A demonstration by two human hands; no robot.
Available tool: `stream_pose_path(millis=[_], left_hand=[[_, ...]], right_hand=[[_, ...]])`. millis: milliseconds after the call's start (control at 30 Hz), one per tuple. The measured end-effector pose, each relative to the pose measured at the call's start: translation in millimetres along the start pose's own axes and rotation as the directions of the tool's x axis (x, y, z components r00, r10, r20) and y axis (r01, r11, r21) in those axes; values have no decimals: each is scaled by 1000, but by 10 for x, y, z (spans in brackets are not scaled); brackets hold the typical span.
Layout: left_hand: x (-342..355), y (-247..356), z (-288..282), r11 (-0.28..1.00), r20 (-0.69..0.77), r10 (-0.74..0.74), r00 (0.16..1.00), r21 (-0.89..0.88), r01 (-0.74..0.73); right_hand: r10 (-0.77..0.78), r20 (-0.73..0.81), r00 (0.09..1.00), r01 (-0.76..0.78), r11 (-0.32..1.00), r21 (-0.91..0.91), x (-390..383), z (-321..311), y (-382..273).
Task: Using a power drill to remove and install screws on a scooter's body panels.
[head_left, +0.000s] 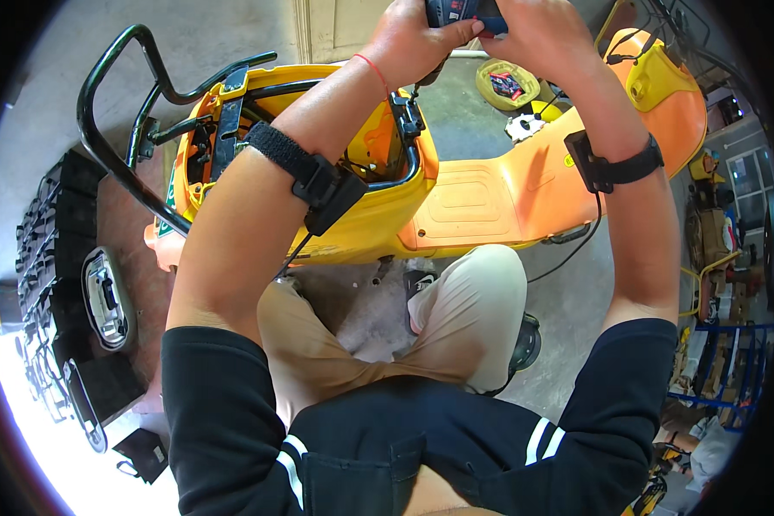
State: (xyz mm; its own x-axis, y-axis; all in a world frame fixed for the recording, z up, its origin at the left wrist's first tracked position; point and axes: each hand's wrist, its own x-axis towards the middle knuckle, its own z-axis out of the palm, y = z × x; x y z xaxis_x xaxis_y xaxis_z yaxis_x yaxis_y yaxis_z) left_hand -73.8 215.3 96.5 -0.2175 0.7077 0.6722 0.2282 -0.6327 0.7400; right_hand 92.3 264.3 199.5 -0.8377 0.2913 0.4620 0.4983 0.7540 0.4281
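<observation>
Okay, so far left was a black tubular rail (86, 120) on a yellow-orange scooter (464, 206), its compartment open. The left hand (411, 39) had its fingers wrapped round a blue-and-black power tool (456, 10), up at the top edge between both hands. Next, a yellow bowl (485, 84) sat on the floor (445, 116), then the right hand (546, 34), gripping the tool's other end.

I'm on the left head cam, wide fisheye, looking down the wearer's front, black shirt (353, 421) close along the bottom, tan trousers (473, 327) past it, orange-yellow scooter (469, 202) farther out, seen from its side, dark curved rim all round
</observation>
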Motion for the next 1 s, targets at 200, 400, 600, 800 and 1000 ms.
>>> stream_pose_path(millis=[200,400,600,800,1000], left_hand=[[2,-2,-8,998,0,-19,1000,54,19],[1,-7,-27,1000,1,-21,1000,7,21],[23,2,-34,991,65,-56,996,-120,64],[59,74,-93,920,144,-185,972,-323,223],[58,164,-102,930,113,-247,962,-250,268]], right_hand=[[7,17,1000,-7,1000,11,9,-15,-10],[27,44,999,-29,998,52,32,-35,-31],[-66,65,996,55,985,161,34,-130,56],[-171,118,978,144,967,208,77,-201,133],[-111,67,992,99,982,164,73,-142,20]])
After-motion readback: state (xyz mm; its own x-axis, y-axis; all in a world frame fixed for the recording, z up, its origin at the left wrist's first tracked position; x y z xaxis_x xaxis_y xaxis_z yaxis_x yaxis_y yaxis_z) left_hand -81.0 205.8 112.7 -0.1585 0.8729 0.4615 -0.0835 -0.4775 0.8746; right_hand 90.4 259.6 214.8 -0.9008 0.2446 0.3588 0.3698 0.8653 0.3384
